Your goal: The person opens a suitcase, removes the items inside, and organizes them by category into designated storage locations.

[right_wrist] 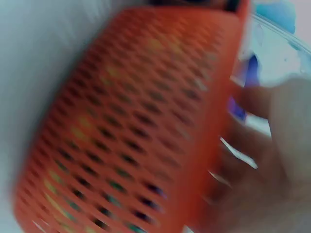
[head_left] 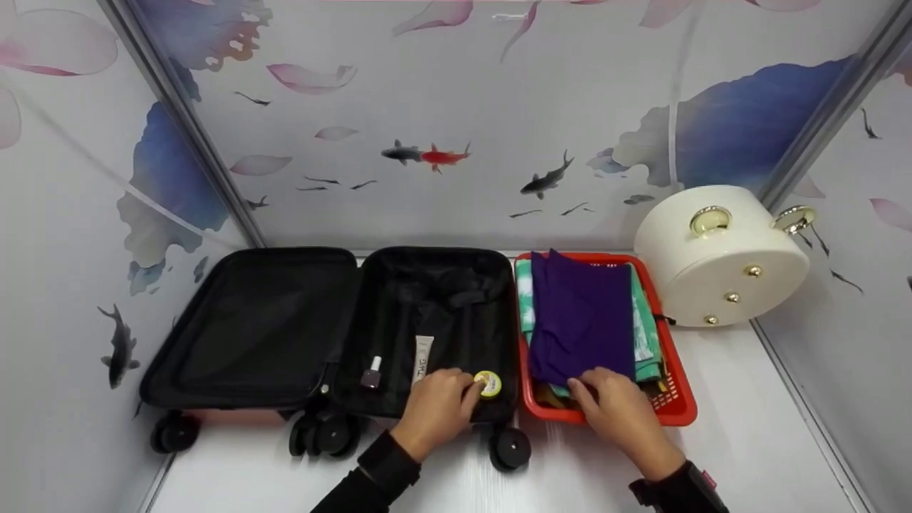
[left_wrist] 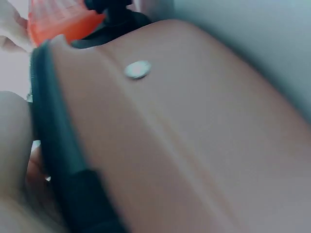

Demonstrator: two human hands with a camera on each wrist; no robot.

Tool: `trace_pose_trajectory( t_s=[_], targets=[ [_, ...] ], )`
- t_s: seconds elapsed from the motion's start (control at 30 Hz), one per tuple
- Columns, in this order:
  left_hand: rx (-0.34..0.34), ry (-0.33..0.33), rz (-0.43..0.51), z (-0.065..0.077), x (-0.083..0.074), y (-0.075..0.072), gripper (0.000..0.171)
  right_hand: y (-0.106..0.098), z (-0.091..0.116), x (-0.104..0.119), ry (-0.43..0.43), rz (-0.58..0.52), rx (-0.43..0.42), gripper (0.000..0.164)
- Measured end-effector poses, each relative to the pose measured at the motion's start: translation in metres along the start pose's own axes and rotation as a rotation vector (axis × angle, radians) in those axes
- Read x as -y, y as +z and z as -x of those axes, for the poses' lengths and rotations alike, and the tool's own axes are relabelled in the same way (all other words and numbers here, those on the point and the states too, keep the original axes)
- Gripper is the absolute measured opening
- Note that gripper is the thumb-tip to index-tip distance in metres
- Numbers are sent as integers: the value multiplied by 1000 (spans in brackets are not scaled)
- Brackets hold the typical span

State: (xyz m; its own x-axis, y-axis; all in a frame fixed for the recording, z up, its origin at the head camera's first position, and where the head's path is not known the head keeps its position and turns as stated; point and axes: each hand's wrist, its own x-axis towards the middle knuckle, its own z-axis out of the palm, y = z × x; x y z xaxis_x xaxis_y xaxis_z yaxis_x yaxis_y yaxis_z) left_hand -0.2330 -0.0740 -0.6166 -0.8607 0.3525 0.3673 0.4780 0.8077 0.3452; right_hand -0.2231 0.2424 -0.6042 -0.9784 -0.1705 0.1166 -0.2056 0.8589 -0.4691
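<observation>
My left hand (head_left: 438, 404) reaches over the front of the open black suitcase half (head_left: 456, 285). Its thumb and index finger pinch the left edge of a small round yellow-rimmed container (head_left: 489, 384). Beside that hand lies a pale squeeze tube (head_left: 422, 356), its lower end covered by the hand; further left is a dark nail polish bottle (head_left: 371, 373) with a white cap. My right hand (head_left: 618, 406) is at the front of the red basket (head_left: 680, 399), thumb and fingers pinching the near edge of a folded purple cloth (head_left: 584, 320).
Left of it lies the suitcase's other black-lined half (head_left: 249, 328), with wheels (head_left: 513, 449) along the front. Green-and-white cloth (head_left: 646, 342) lies under the purple one. A round cream case (head_left: 719, 256) with gold handles stands behind the basket at right, near the printed wall.
</observation>
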Motion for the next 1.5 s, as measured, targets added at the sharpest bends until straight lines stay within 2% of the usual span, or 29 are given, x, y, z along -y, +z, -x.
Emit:
trace_pose_trajectory(
  t_s=[0.1,0.17,0.23,0.3,0.4,0.5,0.8,0.97,1.17,1.33,1.5],
  targets=[
    [-60,-8,-14,3,2,4,39,21,8,-6,-20,56,-246,39],
    [-97,-11,-35,6,3,7,44,32,13,-10,-62,76,-380,48],
    [-132,-12,-74,11,6,11,49,39,16,-15,-124,89,-469,50],
    [-156,-9,-108,17,8,15,52,44,17,-18,-185,105,-506,48],
    [-181,-14,-142,22,11,20,53,47,14,-20,-258,154,-503,42],
    [-192,-24,-140,24,12,23,53,47,9,-20,-277,190,-486,41],
    [-192,-25,-144,26,13,24,48,44,-13,-19,-217,195,-385,42],
    [-171,-29,-152,25,13,23,43,45,-34,-27,-237,188,-399,44],
    [-183,-49,-159,25,14,22,47,47,-66,-33,-252,163,-415,49],
    [-187,-56,-169,25,14,23,46,48,-90,-37,-223,131,-397,50],
    [-177,-59,-168,25,12,26,46,45,-105,-42,-210,117,-389,50]
  ],
)
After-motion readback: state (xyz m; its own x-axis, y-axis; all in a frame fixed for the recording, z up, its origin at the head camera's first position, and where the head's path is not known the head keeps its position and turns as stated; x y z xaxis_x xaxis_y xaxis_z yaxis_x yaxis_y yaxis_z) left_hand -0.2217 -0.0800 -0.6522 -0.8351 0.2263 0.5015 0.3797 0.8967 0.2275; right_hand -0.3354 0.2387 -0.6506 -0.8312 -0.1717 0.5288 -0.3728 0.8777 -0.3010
